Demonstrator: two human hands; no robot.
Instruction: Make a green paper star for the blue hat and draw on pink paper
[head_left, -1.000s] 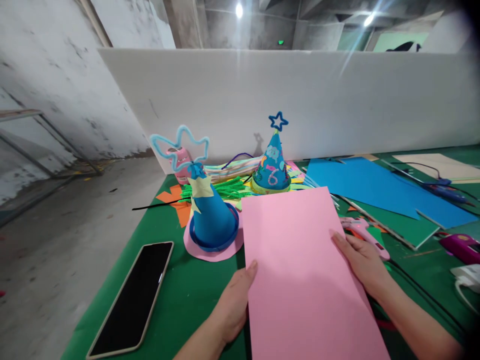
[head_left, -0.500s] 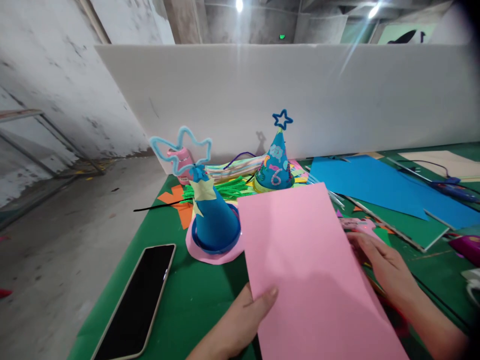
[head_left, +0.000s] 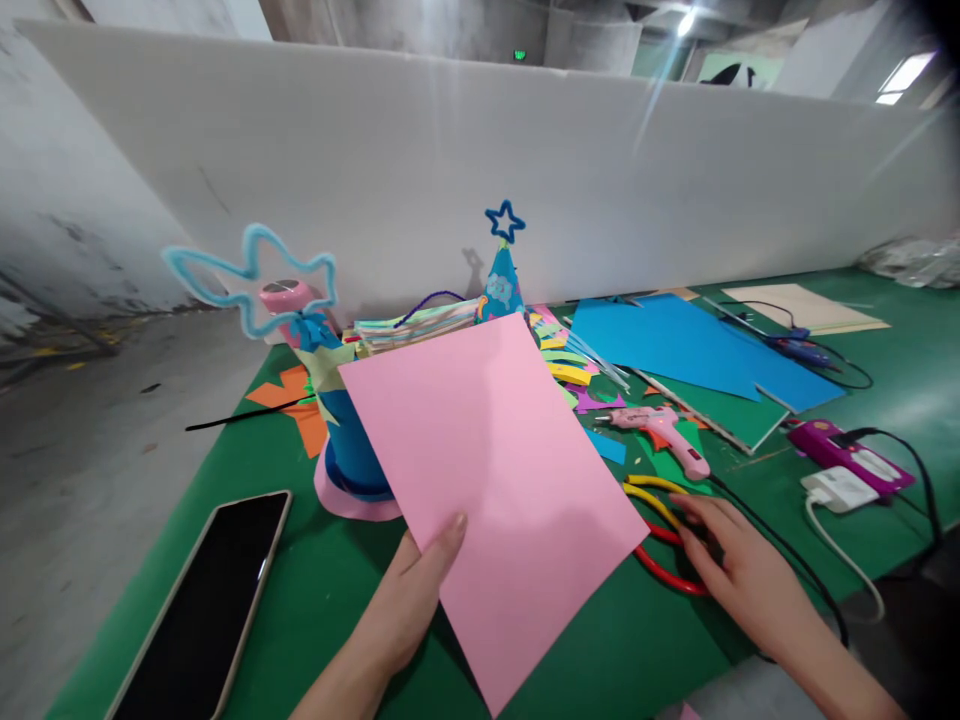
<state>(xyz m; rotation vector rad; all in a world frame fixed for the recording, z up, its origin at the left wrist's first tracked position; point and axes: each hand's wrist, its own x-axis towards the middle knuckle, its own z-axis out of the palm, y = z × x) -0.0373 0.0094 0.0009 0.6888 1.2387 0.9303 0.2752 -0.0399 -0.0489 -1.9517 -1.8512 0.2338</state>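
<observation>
The left hand (head_left: 409, 605) pinches a pink sheet (head_left: 499, 470) at the left-hand edge of its lower half, thumb flat on the upper face and the other fingers hidden underneath. The right hand (head_left: 739, 560) reaches over yellow handles (head_left: 649, 495) and red handles (head_left: 671, 575) just beside the sheet's right corner, its thumb and forefinger close about them; whether it grips them or only touches them I cannot tell, and the working ends are out of sight. The sheet is tilted above the tabletop (head_left: 600, 665), one corner toward the wearer. It looks like thin card: light, stiff enough to stay flat from a one-sided hold, yet likely to crease if pinched hard or bent sharply. A light grip near the middle of an edge should suit it, with the far side left free to swing; the handles, smooth and curved, look best taken around the loops. Behind the sheet, partly covered, stand a blue cone hat (head_left: 349, 445) on the left and a smaller decorated hat (head_left: 501, 285) farther back. A pink glue gun (head_left: 664, 430) lies beyond the right hand, a blue sheet (head_left: 660, 345) farther off, and a phone (head_left: 202, 610) near the left.
</observation>
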